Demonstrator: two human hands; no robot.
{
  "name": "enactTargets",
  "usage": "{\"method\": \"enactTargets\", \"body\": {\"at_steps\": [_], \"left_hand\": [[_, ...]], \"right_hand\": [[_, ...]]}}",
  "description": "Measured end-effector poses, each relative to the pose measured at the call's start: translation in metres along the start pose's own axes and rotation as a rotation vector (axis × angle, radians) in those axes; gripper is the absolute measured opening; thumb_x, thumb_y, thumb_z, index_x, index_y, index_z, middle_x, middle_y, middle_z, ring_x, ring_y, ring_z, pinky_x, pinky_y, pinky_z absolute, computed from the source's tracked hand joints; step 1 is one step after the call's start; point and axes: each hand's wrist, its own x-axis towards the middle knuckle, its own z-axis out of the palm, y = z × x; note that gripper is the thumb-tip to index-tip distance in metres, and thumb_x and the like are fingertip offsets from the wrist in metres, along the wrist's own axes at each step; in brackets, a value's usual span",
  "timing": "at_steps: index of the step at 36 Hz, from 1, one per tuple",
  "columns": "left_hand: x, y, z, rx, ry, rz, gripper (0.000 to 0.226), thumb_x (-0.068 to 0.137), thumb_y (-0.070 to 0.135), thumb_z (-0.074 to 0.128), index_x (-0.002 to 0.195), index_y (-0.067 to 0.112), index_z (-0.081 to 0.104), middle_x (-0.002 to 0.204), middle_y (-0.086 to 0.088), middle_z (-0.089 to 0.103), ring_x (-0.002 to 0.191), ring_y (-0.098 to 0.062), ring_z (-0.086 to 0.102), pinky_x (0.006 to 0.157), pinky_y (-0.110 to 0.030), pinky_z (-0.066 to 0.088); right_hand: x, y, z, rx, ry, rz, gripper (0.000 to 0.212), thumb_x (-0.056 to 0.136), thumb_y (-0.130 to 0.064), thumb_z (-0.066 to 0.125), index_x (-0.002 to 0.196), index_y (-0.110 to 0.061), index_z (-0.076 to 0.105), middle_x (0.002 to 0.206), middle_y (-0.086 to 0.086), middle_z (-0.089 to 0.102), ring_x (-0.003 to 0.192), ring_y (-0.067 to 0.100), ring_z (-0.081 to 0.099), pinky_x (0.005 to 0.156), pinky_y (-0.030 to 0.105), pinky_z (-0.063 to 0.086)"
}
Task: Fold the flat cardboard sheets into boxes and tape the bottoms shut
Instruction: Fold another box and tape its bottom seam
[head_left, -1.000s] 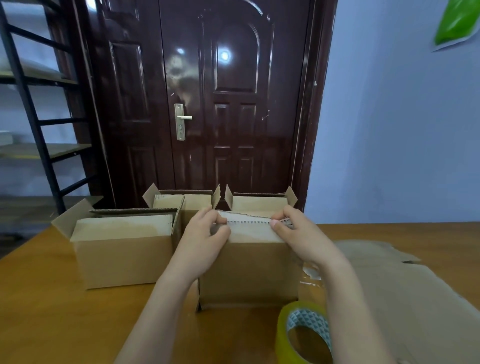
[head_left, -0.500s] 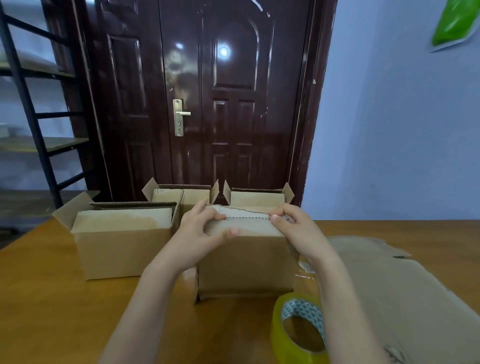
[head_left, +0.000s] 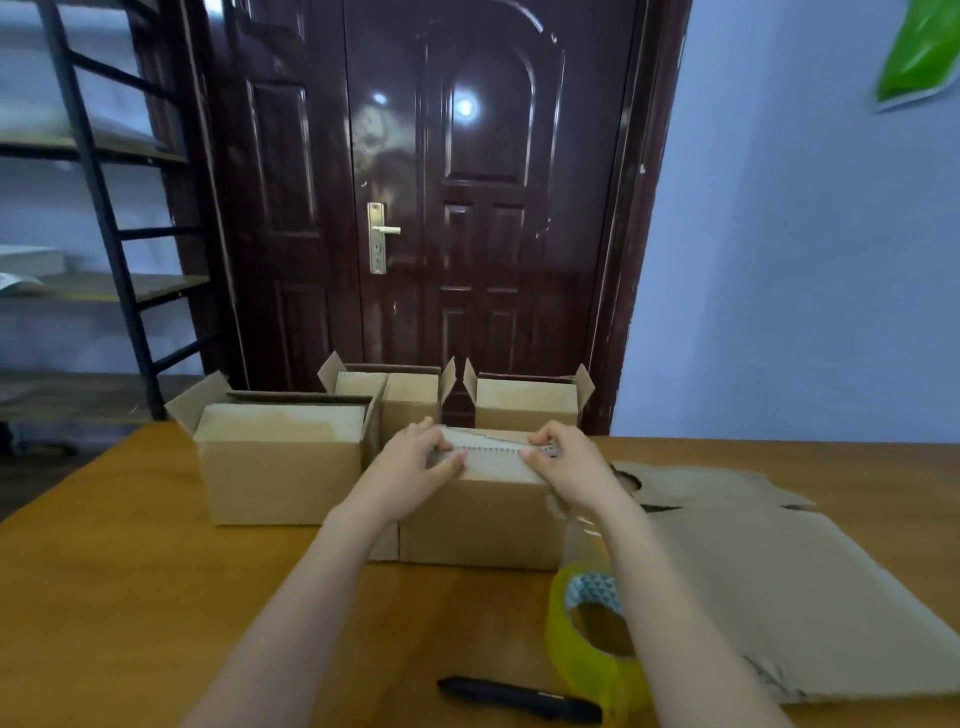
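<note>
Because both hands bear only on the top face of the cardboard box (head_left: 478, 512), the likeliest trouble is the tape strip (head_left: 491, 451) setting crooked or wrinkled: if one hand rubs faster than the other, the strip could pucker along the seam and leave the flaps loose. A second risk is the box sliding away across the counter (head_left: 119, 587) under the push, since nothing braces its far side. The trailing tape that seems to run down the box's right end toward the roll of yellow tape (head_left: 597, 631) could also snag or stick to itself if the box is turned carelessly; whether it is cut I cannot tell.

The box stands upside down, bottom up, directly under the hands. The left hand (head_left: 415, 465) lies on its top at the left end, fingers bent and thumb stretched along the strip, pressing rather than gripping. The right hand (head_left: 569, 462) rests at the right end, fingertips on the strip; whether it pinches the tape end there I cannot tell. The hands are apart, with the strip bare between them.

Relative to the box: three made-up boxes stand left and behind, flat cardboard sheets (head_left: 779, 582) lie to its right, the roll sits in front at its right, and a black pen (head_left: 519, 699) lies nearer still.
</note>
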Motion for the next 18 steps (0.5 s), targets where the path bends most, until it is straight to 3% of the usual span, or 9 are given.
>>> {"method": "enactTargets", "body": {"at_steps": [2, 4, 7, 11, 15, 18], "left_hand": [[0.001, -0.001, 0.002, 0.002, -0.005, -0.005, 0.029, 0.096, 0.042, 0.047, 0.111, 0.022, 0.060, 0.157, -0.006, 0.022, 0.146, -0.022, 0.015, 0.118, -0.042, 0.018], [0.002, 0.000, 0.003, 0.032, 0.002, -0.012, 0.028, 0.096, 0.042, 0.045, 0.109, 0.022, 0.060, 0.157, -0.005, 0.022, 0.146, -0.023, 0.011, 0.118, -0.044, 0.016], [0.003, 0.000, 0.004, 0.220, 0.047, 0.023, 0.034, 0.097, 0.044, 0.040, 0.112, 0.022, 0.062, 0.156, -0.002, 0.025, 0.147, -0.021, 0.009, 0.118, -0.043, 0.015], [-0.001, 0.004, 0.005, 0.403, 0.117, 0.123, 0.039, 0.101, 0.039, 0.034, 0.117, 0.019, 0.062, 0.146, 0.003, 0.041, 0.135, -0.015, 0.032, 0.108, -0.032, 0.027], [-0.006, 0.016, 0.009, 0.397, 0.096, 0.182, 0.038, 0.103, 0.032, 0.031, 0.129, 0.022, 0.058, 0.132, 0.003, 0.056, 0.120, -0.015, 0.047, 0.100, -0.029, 0.037], [-0.009, 0.017, 0.009, 0.371, 0.053, 0.141, 0.042, 0.102, 0.039, 0.030, 0.131, 0.025, 0.056, 0.129, 0.002, 0.060, 0.118, -0.015, 0.052, 0.098, -0.029, 0.040]], "right_hand": [[-0.001, 0.002, -0.001, 0.023, -0.008, 0.001, 0.013, 0.095, -0.034, 0.054, 0.101, -0.023, 0.054, 0.124, -0.001, 0.051, 0.089, 0.015, 0.051, 0.063, 0.021, 0.037], [-0.001, 0.002, -0.001, 0.058, -0.005, 0.008, 0.016, 0.094, -0.032, 0.056, 0.103, -0.020, 0.057, 0.126, 0.000, 0.053, 0.098, 0.013, 0.049, 0.076, 0.025, 0.037], [-0.004, 0.002, 0.000, 0.101, 0.005, 0.020, 0.017, 0.094, -0.030, 0.057, 0.104, -0.016, 0.059, 0.124, 0.001, 0.056, 0.100, 0.014, 0.049, 0.079, 0.027, 0.036], [-0.005, 0.002, 0.003, 0.143, 0.022, 0.043, 0.018, 0.094, -0.030, 0.057, 0.106, -0.016, 0.059, 0.125, 0.002, 0.057, 0.100, 0.015, 0.049, 0.079, 0.028, 0.036], [-0.006, 0.001, 0.006, 0.118, 0.049, 0.065, 0.021, 0.095, -0.030, 0.055, 0.111, -0.017, 0.059, 0.122, 0.004, 0.059, 0.099, 0.016, 0.051, 0.078, 0.028, 0.039], [-0.008, -0.002, 0.009, 0.026, 0.067, 0.062, 0.024, 0.097, -0.032, 0.049, 0.115, -0.018, 0.058, 0.119, 0.004, 0.060, 0.099, 0.018, 0.054, 0.083, 0.033, 0.045]]}}
